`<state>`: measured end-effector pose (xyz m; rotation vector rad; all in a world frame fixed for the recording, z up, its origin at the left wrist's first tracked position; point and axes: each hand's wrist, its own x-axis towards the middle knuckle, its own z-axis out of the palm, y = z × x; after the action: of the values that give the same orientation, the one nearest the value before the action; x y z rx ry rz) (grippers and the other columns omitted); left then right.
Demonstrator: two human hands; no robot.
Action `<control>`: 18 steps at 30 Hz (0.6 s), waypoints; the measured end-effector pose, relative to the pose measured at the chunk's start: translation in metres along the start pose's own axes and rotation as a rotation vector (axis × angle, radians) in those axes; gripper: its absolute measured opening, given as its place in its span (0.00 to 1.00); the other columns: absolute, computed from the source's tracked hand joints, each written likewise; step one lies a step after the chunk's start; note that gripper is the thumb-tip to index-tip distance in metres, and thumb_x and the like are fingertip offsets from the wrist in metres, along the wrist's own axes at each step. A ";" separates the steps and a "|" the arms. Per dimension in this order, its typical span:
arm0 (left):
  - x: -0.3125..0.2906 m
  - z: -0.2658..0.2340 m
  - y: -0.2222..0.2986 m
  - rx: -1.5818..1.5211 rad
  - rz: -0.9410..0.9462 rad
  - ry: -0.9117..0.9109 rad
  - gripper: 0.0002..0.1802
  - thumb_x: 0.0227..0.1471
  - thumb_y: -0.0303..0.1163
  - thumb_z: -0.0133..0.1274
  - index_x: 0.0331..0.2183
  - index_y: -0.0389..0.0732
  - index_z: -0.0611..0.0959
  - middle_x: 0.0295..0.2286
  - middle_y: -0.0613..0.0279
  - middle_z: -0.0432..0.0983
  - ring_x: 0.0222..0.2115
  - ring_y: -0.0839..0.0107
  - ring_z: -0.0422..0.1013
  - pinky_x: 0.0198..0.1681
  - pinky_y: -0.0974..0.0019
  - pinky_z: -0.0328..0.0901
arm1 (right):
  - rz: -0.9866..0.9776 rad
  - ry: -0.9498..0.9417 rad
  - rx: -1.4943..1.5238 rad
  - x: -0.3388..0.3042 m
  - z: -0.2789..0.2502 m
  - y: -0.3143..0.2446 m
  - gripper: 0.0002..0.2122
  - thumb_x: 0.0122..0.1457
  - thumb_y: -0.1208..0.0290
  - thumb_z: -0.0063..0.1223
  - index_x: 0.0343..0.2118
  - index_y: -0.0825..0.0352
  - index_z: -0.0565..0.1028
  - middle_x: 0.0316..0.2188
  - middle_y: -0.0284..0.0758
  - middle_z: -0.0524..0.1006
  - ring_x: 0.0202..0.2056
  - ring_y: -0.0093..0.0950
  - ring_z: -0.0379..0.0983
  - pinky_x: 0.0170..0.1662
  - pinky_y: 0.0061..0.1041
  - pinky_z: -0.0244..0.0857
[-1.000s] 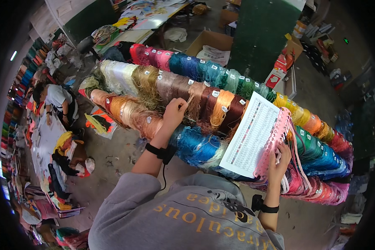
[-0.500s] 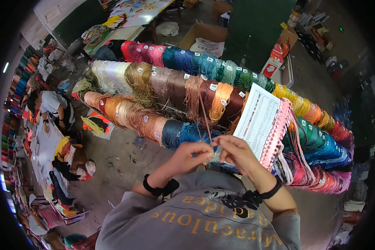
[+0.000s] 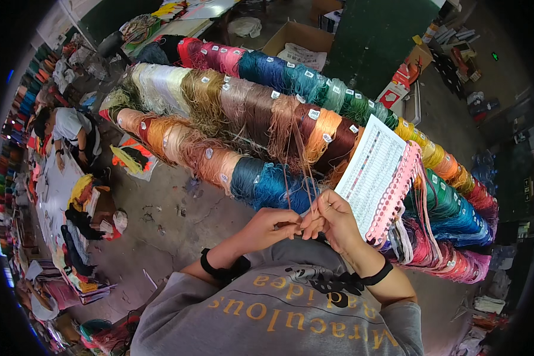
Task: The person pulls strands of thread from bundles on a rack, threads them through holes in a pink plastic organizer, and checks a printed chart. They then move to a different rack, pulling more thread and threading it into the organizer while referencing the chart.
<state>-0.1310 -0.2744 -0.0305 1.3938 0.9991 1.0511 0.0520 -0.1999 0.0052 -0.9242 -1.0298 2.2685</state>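
Observation:
Pinkish-brown embroidery threads [image 3: 307,172] run down from a dusty pink-brown skein [image 3: 283,124] on the middle row of the rack to my hands. My left hand [image 3: 271,228] is closed in a pinch on the threads in front of my chest. Close beside it, my right hand [image 3: 337,221] pinches the threads too, its fingers bent and slightly higher. The fingertips hide the threads' ends. Right of my right hand, a white chart sheet [image 3: 368,169] rests on the rack with a pink perforated strip [image 3: 396,193], from whose holes pink and white threads hang.
Long rows of labelled skeins cross ahead, among them blue skeins [image 3: 273,185] and yellow skeins [image 3: 418,135]. A cardboard box [image 3: 305,37] stands behind the rack. At far left, a person [image 3: 71,133] bends over a pale table [image 3: 50,196] strewn with coloured yarn.
My right hand has risen slightly and turned, and both hands have come closer together on the threads. The view has shifted a little.

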 end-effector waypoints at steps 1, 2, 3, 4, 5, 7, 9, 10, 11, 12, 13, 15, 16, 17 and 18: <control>0.001 0.000 -0.002 0.007 -0.011 -0.023 0.07 0.55 0.25 0.49 0.37 0.35 0.77 0.26 0.62 0.75 0.24 0.78 0.72 0.29 0.75 0.68 | 0.004 -0.018 -0.010 -0.002 -0.002 0.000 0.12 0.66 0.62 0.34 0.32 0.65 0.64 0.21 0.41 0.76 0.18 0.30 0.74 0.19 0.18 0.63; 0.002 0.000 -0.003 0.014 -0.021 -0.046 0.09 0.55 0.25 0.48 0.39 0.35 0.77 0.26 0.63 0.75 0.25 0.79 0.72 0.29 0.75 0.67 | 0.009 -0.036 -0.019 -0.004 -0.003 0.000 0.12 0.66 0.62 0.32 0.32 0.65 0.64 0.21 0.41 0.76 0.18 0.30 0.74 0.19 0.18 0.63; 0.005 0.001 -0.004 0.012 -0.022 -0.046 0.09 0.55 0.25 0.48 0.39 0.35 0.77 0.26 0.63 0.75 0.25 0.79 0.72 0.29 0.75 0.67 | 0.011 -0.035 -0.020 -0.005 -0.004 0.001 0.12 0.66 0.62 0.32 0.32 0.65 0.64 0.21 0.41 0.76 0.18 0.30 0.74 0.19 0.18 0.63; 0.009 0.002 -0.003 -0.064 -0.097 0.000 0.11 0.56 0.25 0.46 0.42 0.36 0.77 0.26 0.64 0.74 0.25 0.80 0.71 0.29 0.76 0.67 | 0.014 -0.034 -0.044 -0.007 -0.004 0.002 0.12 0.66 0.62 0.32 0.32 0.65 0.64 0.21 0.41 0.76 0.17 0.30 0.74 0.19 0.18 0.63; 0.012 0.003 -0.002 -0.141 -0.171 0.045 0.13 0.57 0.26 0.45 0.44 0.37 0.76 0.27 0.66 0.74 0.25 0.80 0.71 0.29 0.76 0.67 | 0.018 -0.034 -0.068 -0.009 -0.004 0.003 0.12 0.67 0.62 0.32 0.32 0.65 0.63 0.20 0.40 0.76 0.17 0.30 0.74 0.19 0.18 0.63; 0.020 -0.001 0.005 -0.162 -0.197 0.002 0.19 0.59 0.26 0.42 0.52 0.37 0.70 0.34 0.66 0.73 0.27 0.80 0.69 0.31 0.75 0.65 | 0.014 -0.033 -0.088 -0.012 -0.003 0.004 0.12 0.67 0.62 0.31 0.32 0.65 0.63 0.20 0.40 0.76 0.17 0.30 0.74 0.18 0.18 0.63; 0.027 -0.003 0.013 -0.310 -0.122 0.000 0.24 0.59 0.25 0.40 0.58 0.40 0.62 0.37 0.65 0.71 0.27 0.81 0.69 0.31 0.75 0.65 | 0.010 -0.032 -0.110 -0.016 -0.002 0.004 0.12 0.67 0.62 0.31 0.32 0.65 0.63 0.20 0.39 0.76 0.17 0.30 0.74 0.18 0.18 0.63; 0.030 -0.004 0.014 -0.344 -0.140 -0.016 0.27 0.59 0.24 0.39 0.59 0.41 0.59 0.39 0.65 0.70 0.26 0.81 0.69 0.31 0.76 0.65 | 0.004 -0.014 -0.125 -0.017 -0.001 0.004 0.13 0.67 0.61 0.31 0.33 0.65 0.64 0.19 0.39 0.76 0.16 0.28 0.73 0.18 0.17 0.62; 0.031 -0.004 0.014 -0.345 -0.138 -0.020 0.27 0.59 0.24 0.39 0.59 0.41 0.59 0.39 0.65 0.70 0.26 0.81 0.69 0.31 0.76 0.65 | -0.001 0.005 -0.140 -0.019 0.000 0.004 0.14 0.67 0.60 0.31 0.33 0.65 0.64 0.18 0.38 0.75 0.15 0.27 0.72 0.18 0.17 0.61; 0.032 -0.004 0.013 -0.362 -0.139 -0.026 0.26 0.60 0.25 0.39 0.59 0.41 0.59 0.38 0.65 0.71 0.26 0.81 0.69 0.31 0.75 0.65 | -0.002 0.008 -0.142 -0.020 0.000 0.001 0.14 0.67 0.60 0.31 0.33 0.65 0.64 0.18 0.38 0.75 0.15 0.27 0.72 0.18 0.17 0.61; 0.032 -0.004 0.013 -0.380 -0.140 -0.033 0.26 0.60 0.25 0.40 0.59 0.41 0.59 0.37 0.65 0.71 0.26 0.81 0.69 0.31 0.75 0.65 | -0.004 -0.002 -0.203 -0.021 0.000 -0.003 0.14 0.67 0.61 0.32 0.34 0.66 0.66 0.17 0.37 0.75 0.13 0.25 0.70 0.18 0.16 0.60; 0.035 0.001 0.014 -0.323 -0.134 -0.074 0.25 0.60 0.26 0.40 0.58 0.40 0.61 0.35 0.65 0.72 0.26 0.80 0.69 0.31 0.75 0.65 | -0.011 -0.014 -0.258 -0.028 -0.001 -0.011 0.14 0.66 0.62 0.34 0.34 0.68 0.68 0.16 0.36 0.74 0.12 0.23 0.68 0.17 0.16 0.59; 0.037 0.004 0.014 -0.264 -0.131 -0.111 0.23 0.60 0.27 0.40 0.57 0.39 0.63 0.34 0.65 0.72 0.26 0.79 0.69 0.31 0.74 0.65 | -0.051 -0.025 -0.385 -0.034 -0.004 -0.015 0.13 0.66 0.64 0.36 0.35 0.69 0.69 0.15 0.35 0.73 0.12 0.22 0.67 0.17 0.15 0.58; 0.040 0.006 0.013 -0.256 -0.134 -0.115 0.23 0.60 0.27 0.40 0.57 0.39 0.63 0.34 0.65 0.72 0.26 0.79 0.69 0.31 0.74 0.65 | -0.092 -0.035 -0.511 -0.042 -0.005 -0.021 0.12 0.65 0.66 0.38 0.36 0.70 0.71 0.15 0.34 0.73 0.11 0.21 0.65 0.17 0.15 0.57; 0.040 0.005 0.006 -0.187 -0.196 -0.228 0.22 0.61 0.28 0.40 0.56 0.38 0.65 0.34 0.64 0.73 0.26 0.79 0.70 0.31 0.74 0.65 | -0.117 0.008 -0.397 -0.051 0.004 -0.030 0.09 0.63 0.71 0.42 0.33 0.70 0.74 0.15 0.33 0.73 0.15 0.20 0.68 0.20 0.15 0.60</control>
<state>-0.1163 -0.2377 -0.0222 1.2059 0.8286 0.7991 0.0872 -0.2170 0.0504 -0.9945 -1.5238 1.9984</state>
